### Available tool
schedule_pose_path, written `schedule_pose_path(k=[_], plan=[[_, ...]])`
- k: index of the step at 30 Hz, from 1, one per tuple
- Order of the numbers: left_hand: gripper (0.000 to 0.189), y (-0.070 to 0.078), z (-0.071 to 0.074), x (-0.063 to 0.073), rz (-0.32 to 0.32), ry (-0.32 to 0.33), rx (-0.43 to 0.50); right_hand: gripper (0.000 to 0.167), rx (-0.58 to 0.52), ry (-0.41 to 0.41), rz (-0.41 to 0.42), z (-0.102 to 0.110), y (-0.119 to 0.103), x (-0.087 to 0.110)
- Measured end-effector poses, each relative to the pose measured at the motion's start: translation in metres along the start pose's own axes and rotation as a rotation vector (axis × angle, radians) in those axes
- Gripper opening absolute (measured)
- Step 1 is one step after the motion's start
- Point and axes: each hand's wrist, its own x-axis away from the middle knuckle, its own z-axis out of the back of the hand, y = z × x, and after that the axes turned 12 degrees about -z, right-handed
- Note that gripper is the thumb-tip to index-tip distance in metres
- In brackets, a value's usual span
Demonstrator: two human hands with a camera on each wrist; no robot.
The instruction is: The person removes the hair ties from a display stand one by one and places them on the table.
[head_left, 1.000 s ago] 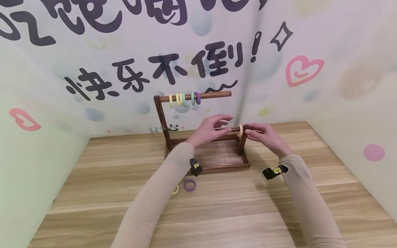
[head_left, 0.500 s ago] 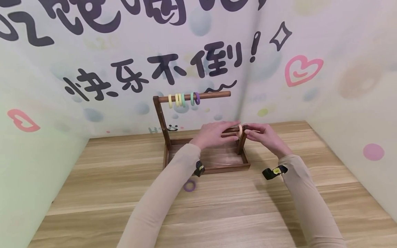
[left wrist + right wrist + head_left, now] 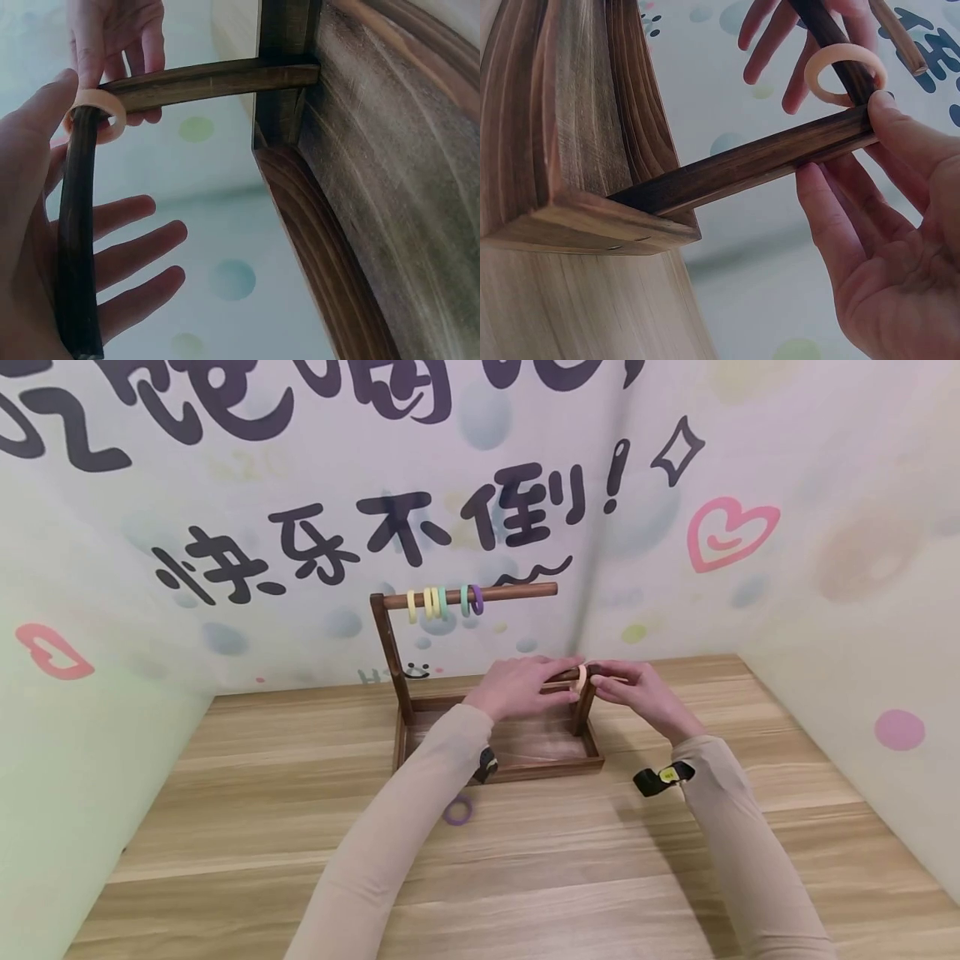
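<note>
A dark wooden rack (image 3: pixel 558 767) has a tray base and two horizontal rods at different heights. Around the lower rod, close to its post, hangs a peach ring (image 3: pixel 845 46). My left hand (image 3: pixel 517 687) reaches along this rod and pinches the ring between thumb and index finger; its other fingers (image 3: pixel 142 255) extend beside the rod. My right hand (image 3: pixel 637 689) grips the top of the short post (image 3: pixel 765 154), thumb at the rod's end and fingers against the underside. On the upper rod (image 3: pixel 525 592) hang several yellow and green rings and a purple ring (image 3: pixel 477 600).
A loose purple ring (image 3: pixel 457 811) lies on the wood-grain table (image 3: pixel 540 877) in front of the tray, partly behind my left sleeve. A printed backdrop (image 3: pixel 315 635) stands right behind the rack, with side walls to left and right.
My left hand has moved right and slightly down along the lower rod to the peach ring. Its sleeve now hides a yellow ring on the table. My right hand stays on the post.
</note>
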Motion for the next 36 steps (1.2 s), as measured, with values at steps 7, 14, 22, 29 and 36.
schedule_pose_path(k=[7, 14, 22, 29, 36], plan=[[0.053, 0.001, -0.005, -0.003, 0.004, 0.067, -0.048, 0.046, 0.002, -0.007, -0.002, 0.0, -0.001, 0.001], [0.057, 0.002, -0.01, -0.007, -0.003, 0.095, -0.138, 0.046, -0.009, 0.008, -0.012, 0.001, -0.001, 0.001], [0.055, 0.005, -0.013, -0.009, -0.002, 0.115, -0.196, 0.045, -0.017, 0.005, -0.005, 0.0, 0.0, 0.001], [0.049, 0.004, -0.012, -0.008, -0.01, 0.142, -0.161, 0.045, -0.028, 0.006, -0.009, -0.001, 0.0, 0.0], [0.044, 0.002, -0.011, -0.009, 0.001, 0.155, -0.096, 0.047, -0.031, 0.002, 0.013, -0.001, 0.001, 0.0]])
